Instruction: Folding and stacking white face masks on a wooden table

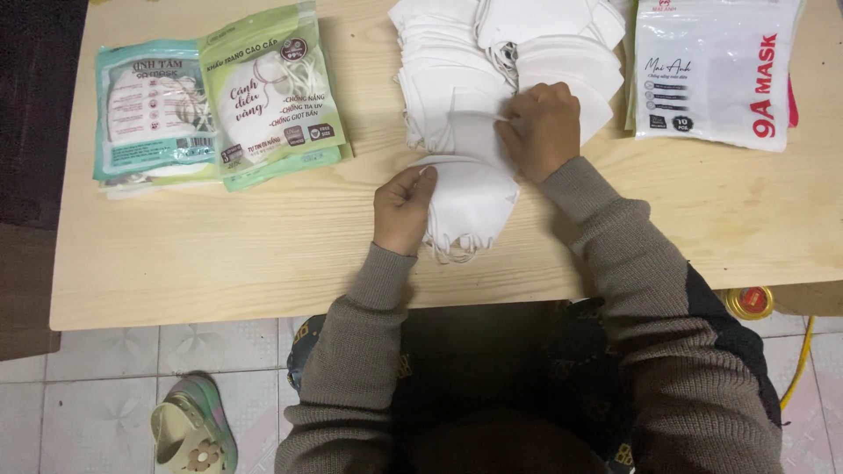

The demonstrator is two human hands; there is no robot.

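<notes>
- The left hand (402, 209) pinches the left edge of a small stack of white masks (470, 204), fingers closed around it, near the middle of the table (219, 263), toward its near edge
- The right hand (542, 129) is clenched on the top of the same stack, where it meets the big mask pile (492, 70)
- That pile of loose white masks fans out along the far edge, just behind the hands
- Green and teal mask packets (219, 101) lie overlapping at the far left corner
- White packets (711, 66) sit at the far right corner
- Below the table, a sandal (189, 430) rests on the tiled floor (97, 404), and a yellow and red lid (749, 302) shows by the right edge
</notes>
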